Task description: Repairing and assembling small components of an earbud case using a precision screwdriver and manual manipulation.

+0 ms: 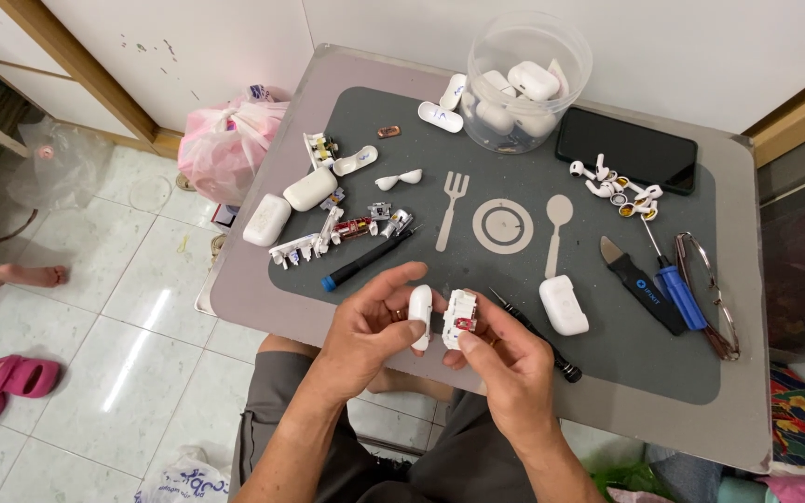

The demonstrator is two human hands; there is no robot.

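Looking down from the head view, I am watching the left hand (365,326) pinching a white case shell (420,315) while the right hand (505,368) is gripping the white inner frame (459,319) beside it, above the grey mat (477,279) near edge; a clear tub (525,79) is sitting far back.

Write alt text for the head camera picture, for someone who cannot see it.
Seen from above, a seated person's left hand holds a white earbud case shell and the right hand holds its inner part over a small grey table. Around them lie more white cases, loose parts, screwdrivers, a clear tub, a phone and glasses.
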